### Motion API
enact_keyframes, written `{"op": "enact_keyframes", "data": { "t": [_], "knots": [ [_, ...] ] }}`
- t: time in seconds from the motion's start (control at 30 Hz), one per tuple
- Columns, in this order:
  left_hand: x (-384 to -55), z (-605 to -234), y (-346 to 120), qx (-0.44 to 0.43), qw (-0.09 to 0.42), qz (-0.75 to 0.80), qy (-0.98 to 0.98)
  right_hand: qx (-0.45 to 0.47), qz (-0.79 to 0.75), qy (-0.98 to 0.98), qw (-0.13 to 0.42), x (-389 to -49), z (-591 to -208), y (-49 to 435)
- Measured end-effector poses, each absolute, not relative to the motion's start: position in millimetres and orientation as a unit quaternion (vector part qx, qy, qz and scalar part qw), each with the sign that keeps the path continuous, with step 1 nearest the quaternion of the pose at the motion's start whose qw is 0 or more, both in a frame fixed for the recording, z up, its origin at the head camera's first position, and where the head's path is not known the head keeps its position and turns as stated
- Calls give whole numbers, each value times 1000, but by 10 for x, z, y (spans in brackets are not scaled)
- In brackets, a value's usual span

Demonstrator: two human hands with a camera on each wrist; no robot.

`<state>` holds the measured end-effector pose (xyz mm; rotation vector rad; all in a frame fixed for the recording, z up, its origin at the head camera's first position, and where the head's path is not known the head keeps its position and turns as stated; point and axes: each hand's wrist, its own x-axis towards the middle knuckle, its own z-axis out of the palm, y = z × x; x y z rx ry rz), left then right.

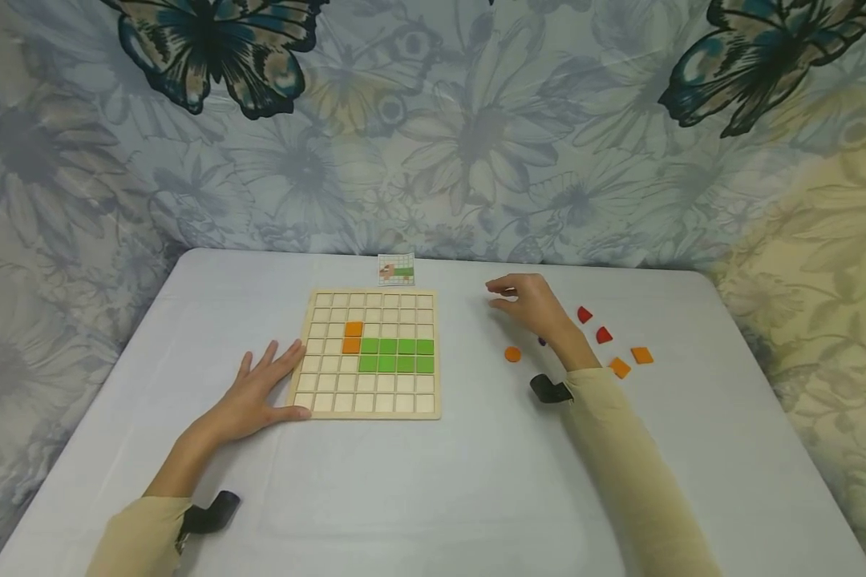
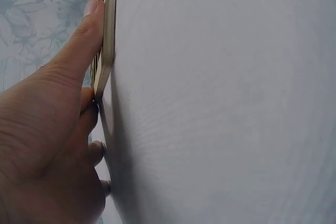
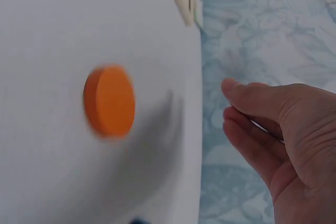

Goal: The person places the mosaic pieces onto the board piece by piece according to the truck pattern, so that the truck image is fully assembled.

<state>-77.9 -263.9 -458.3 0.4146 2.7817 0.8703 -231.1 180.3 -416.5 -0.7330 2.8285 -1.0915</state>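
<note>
A square wooden grid board [image 1: 397, 397] lies on the white table, with green square tiles [image 1: 397, 355] in two rows and two orange square tiles [image 1: 352, 337] beside them. My left hand [image 1: 248, 405] is spread at its left edge, thumb on the near corner; in the left wrist view the thumb [image 2: 79, 45] lies along the rim. My right hand [image 1: 530, 304] hovers right of the board, its fingers loosely bent and nothing visible between them. An orange round piece [image 1: 512, 354] lies below it, large in the right wrist view. A small dark piece [image 1: 542, 341] is partly hidden by the wrist.
Behind the board lies a small picture card [image 1: 396, 270] with a coloured grid pattern. Right of my right forearm are two red pieces [image 1: 604, 334] and two loose orange squares [image 1: 642, 355]. A butterfly-patterned cloth [image 1: 462, 144] hangs behind the table's far edge.
</note>
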Motion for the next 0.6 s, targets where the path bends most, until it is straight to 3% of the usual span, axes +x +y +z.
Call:
{"op": "enact_keyframes", "data": {
  "t": [0.6],
  "knots": [
    [-786,-4593,-2636,142,98,296,939,-160,-315,935,-3,-2249,-4202,2575]
  ]
}}
